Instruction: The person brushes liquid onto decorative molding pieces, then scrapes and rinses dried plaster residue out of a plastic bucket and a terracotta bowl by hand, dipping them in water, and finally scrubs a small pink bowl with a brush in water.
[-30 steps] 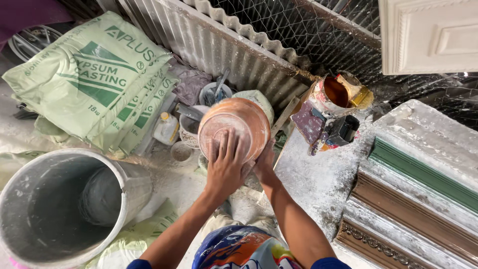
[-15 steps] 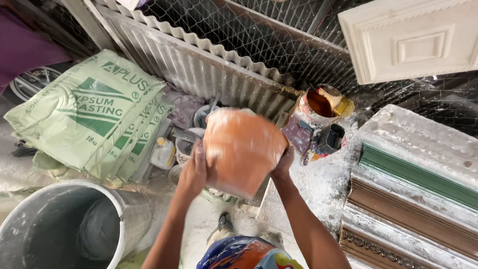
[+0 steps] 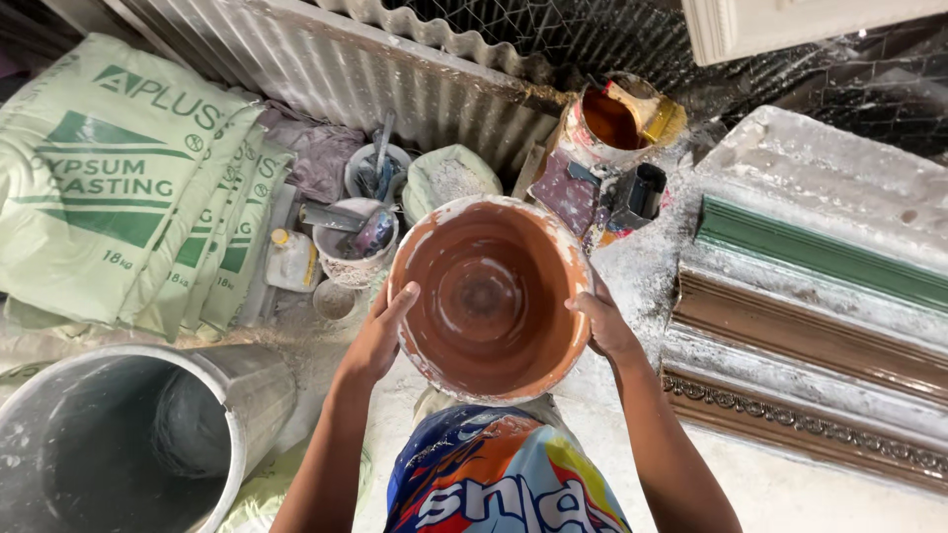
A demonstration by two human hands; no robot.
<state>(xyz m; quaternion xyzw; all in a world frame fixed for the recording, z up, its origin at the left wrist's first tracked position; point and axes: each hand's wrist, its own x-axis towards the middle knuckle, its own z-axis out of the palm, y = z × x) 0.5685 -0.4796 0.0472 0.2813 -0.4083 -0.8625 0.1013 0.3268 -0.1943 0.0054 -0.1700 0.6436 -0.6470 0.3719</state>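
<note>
Both hands are gripping the orange bowl (image 3: pixel 489 296) upright between them, left hand (image 3: pixel 380 336) and right hand (image 3: pixel 600 324) fingers clamping opposite rims. The bowl is showing empty, plaster-smeared inside. Left of the fingers, a grey bucket (image 3: pixel 128 434) and gypsum sacks (image 3: pixel 109 188) are waiting.
</note>
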